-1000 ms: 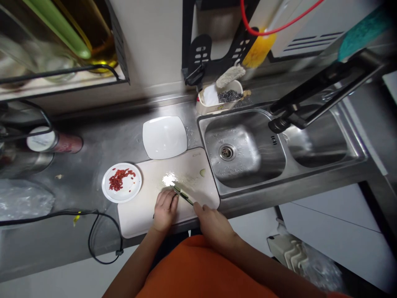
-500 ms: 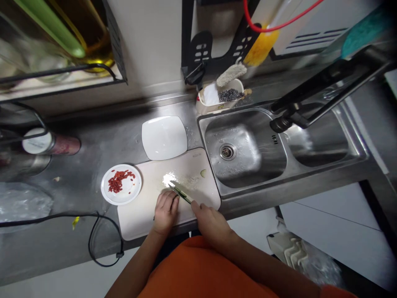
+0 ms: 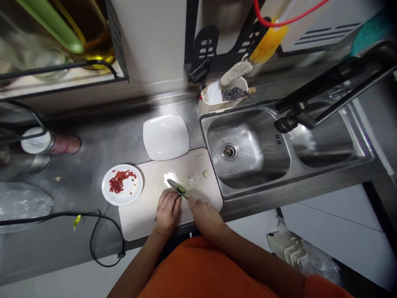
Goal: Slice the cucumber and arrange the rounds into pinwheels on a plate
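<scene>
I see a thin steel knife (image 3: 172,183) near the lower middle of the frame, its narrow blade pointing up and left. A small oval cucumber slice (image 3: 181,189), pale green inside a dark skin, sits against that blade. Under both lies a pale, matte cutting board (image 3: 139,221) with rounded corners, wet and glaring just above the tip; a thin green sliver (image 3: 205,174) lies near its right edge.

Around it I count a glossy white squarish plate (image 3: 166,137) touching the board's upper edge and a round white plate (image 3: 124,200) overlapping its upper-left corner, holding wrinkled red berries (image 3: 116,184). The brushed-steel sink (image 3: 251,165) fills centre right, with the black faucet (image 3: 316,85) angled over it. At lower left, a black cable (image 3: 56,215) loops close to the board, the nearest clutter I'd mind on that side, and a crinkled clear bag (image 3: 25,203) lies at the left edge.

My left hand (image 3: 168,210) is curled knuckles-up, clamped over the cucumber (image 3: 156,218), which is mostly hidden beneath the fingers. My right hand (image 3: 205,216) grips the knife's handle, covering it, with the forearm slanting in from lower right.
</scene>
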`<state>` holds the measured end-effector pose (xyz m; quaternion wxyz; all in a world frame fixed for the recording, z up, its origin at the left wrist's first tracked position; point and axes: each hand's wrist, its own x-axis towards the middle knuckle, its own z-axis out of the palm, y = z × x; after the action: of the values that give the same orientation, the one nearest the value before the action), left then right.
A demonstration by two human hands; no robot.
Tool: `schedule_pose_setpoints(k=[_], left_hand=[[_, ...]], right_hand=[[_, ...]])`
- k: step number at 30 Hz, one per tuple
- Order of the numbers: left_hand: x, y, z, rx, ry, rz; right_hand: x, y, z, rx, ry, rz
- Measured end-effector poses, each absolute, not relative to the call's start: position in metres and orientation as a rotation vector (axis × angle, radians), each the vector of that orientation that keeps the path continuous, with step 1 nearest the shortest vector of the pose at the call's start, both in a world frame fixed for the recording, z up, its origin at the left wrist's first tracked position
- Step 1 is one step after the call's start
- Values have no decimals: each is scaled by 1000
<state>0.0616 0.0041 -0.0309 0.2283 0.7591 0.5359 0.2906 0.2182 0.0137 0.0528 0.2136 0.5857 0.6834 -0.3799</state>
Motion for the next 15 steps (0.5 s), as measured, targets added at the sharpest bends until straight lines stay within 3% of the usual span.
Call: schedule_pose_setpoints(k=[15], left_hand=[[62, 3, -29, 2042, 1501, 779]], right_hand=[[231, 7, 50, 1714, 1880, -1028]])
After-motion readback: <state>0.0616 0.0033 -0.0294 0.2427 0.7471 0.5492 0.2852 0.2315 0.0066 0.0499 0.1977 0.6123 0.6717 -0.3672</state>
